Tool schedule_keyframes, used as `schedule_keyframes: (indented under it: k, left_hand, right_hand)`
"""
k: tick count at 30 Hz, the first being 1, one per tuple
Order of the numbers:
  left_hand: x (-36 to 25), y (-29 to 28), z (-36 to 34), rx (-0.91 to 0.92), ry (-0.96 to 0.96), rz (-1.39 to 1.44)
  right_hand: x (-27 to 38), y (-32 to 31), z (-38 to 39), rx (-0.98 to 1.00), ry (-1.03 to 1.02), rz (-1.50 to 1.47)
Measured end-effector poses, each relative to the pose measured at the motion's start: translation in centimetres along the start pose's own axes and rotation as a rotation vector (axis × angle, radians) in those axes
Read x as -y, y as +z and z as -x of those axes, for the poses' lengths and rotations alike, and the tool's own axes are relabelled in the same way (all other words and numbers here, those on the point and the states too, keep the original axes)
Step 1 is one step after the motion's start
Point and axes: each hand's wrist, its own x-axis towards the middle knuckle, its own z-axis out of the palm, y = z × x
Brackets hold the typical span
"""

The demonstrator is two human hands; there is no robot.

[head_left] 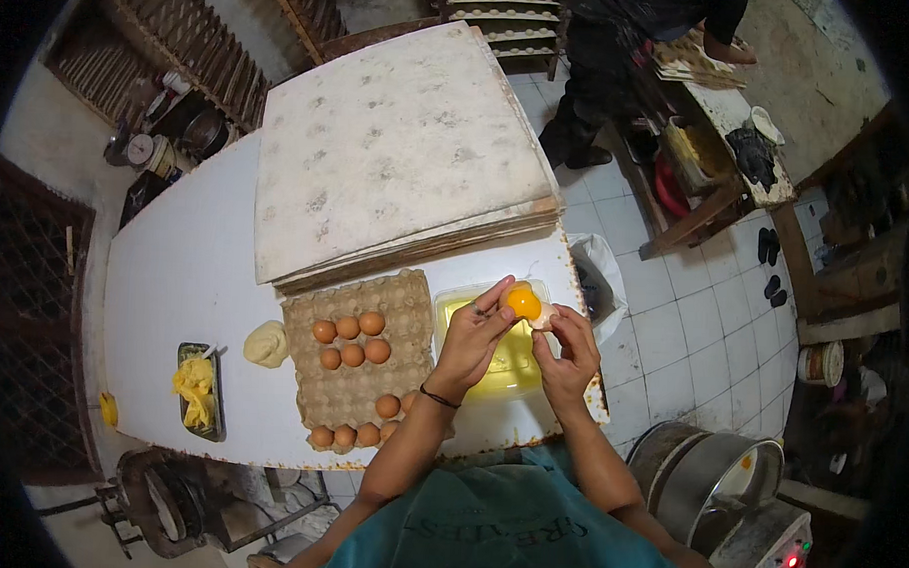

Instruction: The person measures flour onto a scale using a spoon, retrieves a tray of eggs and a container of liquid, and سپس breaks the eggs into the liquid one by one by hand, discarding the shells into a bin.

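You have a cracked egg's orange yolk [522, 303] between your hands, above the right part of the desk [174, 274]. Your left hand [476, 335] closes thumb and fingers around the yolk's left side, its grip partly hidden; your right hand [570, 356] pinches a pale eggshell [542, 317] against it. Beneath them sits a tub [438, 305] with yellowish liquid [501, 383], partly covered by your hands and wrists.

Just left of the tub is the egg tray [340, 395], carrying brown eggs [352, 355] in its far half and near edge; your left forearm crosses its near right corner. On the far side, a broad stack of boards [399, 162] takes up much of the desk. Left of the tray lie a dough lump [266, 345] and, farther left, a dark dish [209, 433] of yellow paste [197, 380]. A white bag [597, 261] stands beyond the right edge.

The tub is clear and rectangular, the tray dimpled and cardboard-like, the eggs smooth and rounded. The boards are flat, whitish and blotched; the dough looks smooth, the paste soft and uneven. Rust marks the desk's near edge.
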Motion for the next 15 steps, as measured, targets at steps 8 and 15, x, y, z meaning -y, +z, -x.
schedule_keyframes:
  k: [8,15]
  left_hand:
    - [-0.2,0.7,0.1,-0.013,0.026,0.024]
    - [-0.6,1.1,0.3,-0.065,0.063,-0.056]
  right_hand:
    - [0.1,0.4,-0.1,-0.025,0.122,-0.218]
    - [0.1,1.0,-0.1,-0.026,0.265,-0.454]
